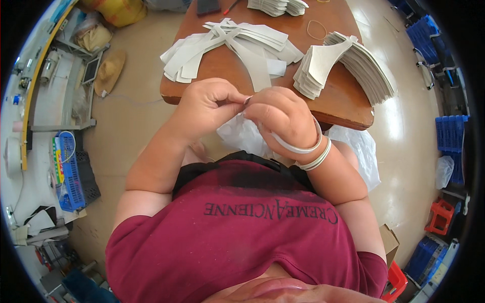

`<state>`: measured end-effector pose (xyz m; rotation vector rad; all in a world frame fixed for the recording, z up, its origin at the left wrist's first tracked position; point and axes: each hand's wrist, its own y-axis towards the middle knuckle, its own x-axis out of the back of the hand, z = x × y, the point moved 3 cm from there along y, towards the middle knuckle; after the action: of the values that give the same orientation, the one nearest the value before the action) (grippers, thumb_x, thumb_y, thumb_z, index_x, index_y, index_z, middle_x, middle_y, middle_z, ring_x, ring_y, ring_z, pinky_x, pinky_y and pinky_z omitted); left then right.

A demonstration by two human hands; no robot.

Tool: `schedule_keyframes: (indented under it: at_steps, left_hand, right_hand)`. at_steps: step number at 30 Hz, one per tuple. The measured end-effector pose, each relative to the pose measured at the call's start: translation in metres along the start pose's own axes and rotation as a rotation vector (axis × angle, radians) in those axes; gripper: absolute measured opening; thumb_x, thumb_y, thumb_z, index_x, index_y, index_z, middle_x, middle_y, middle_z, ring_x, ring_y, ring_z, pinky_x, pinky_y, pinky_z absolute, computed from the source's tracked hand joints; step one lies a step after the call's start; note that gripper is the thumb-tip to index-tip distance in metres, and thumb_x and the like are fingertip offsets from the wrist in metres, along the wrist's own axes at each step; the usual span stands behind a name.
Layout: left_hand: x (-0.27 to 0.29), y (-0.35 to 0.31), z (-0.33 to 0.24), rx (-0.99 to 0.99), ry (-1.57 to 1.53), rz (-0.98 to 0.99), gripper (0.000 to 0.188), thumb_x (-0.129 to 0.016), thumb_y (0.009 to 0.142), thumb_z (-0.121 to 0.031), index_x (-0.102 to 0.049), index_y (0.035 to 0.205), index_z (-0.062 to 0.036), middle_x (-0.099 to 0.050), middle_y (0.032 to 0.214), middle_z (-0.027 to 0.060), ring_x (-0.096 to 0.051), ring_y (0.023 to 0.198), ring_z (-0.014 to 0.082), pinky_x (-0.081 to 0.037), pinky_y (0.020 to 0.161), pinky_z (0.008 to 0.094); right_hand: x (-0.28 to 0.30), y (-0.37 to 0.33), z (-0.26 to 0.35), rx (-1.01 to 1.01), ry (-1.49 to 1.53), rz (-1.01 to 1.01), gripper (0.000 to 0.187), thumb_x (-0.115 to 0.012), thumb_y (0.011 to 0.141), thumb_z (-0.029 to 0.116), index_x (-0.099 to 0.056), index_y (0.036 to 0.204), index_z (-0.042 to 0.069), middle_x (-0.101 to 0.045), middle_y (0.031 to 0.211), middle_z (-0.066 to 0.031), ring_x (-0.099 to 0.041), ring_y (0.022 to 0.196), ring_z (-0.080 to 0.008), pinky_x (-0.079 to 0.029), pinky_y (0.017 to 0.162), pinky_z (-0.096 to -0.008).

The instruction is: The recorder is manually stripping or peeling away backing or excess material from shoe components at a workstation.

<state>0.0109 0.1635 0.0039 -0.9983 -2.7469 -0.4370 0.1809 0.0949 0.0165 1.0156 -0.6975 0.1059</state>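
My left hand (208,105) and my right hand (284,115) meet in front of the table's near edge, both closed in a pinch. Between their fingertips is a tiny pale and dark bit, too small to name. Several white bands (314,156) loop round my right wrist. Just beyond my hands, a loose fanned pile of white curved cut pieces (255,58) lies on the brown table (275,93). To its right, a neater stack of similar curved pieces (319,63) arches toward the table's right edge.
Another white stack (278,6), a dark flat object (208,6) and a thin rubber band (317,30) lie farther back on the table. White plastic bags (361,151) hang below its near edge. Shelving with blue baskets (449,134) lines the right; a workbench (30,171) runs along the left.
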Motion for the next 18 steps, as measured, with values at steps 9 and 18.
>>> schedule_keyframes:
  at_steps: [9, 18]
  left_hand:
    - [-0.007, 0.004, -0.013, -0.258, 0.249, -0.068, 0.021, -0.066, 0.083, 0.007, -0.07, 0.102, 0.0005, -0.065, 0.081, 0.0065, -0.06, 0.069, 0.0127, -0.046, 0.061, 0.024]
    - [-0.012, 0.003, -0.024, -0.414, 0.485, -0.083, 0.025, -0.066, 0.076, 0.008, -0.071, 0.099, -0.0011, -0.065, 0.079, 0.0083, -0.062, 0.065, 0.0197, -0.05, 0.06, 0.0291]
  right_hand:
    - [0.004, -0.002, -0.008, -0.206, 0.117, -0.093, 0.024, -0.068, 0.074, -0.009, -0.061, 0.092, 0.006, -0.065, 0.085, -0.0068, -0.058, 0.064, -0.0191, -0.046, 0.055, -0.0299]
    - [0.009, -0.004, -0.004, -0.264, -0.109, -0.088, 0.022, -0.067, 0.067, -0.005, -0.061, 0.085, 0.006, -0.062, 0.077, -0.0071, -0.059, 0.067, -0.0269, -0.048, 0.062, -0.0362]
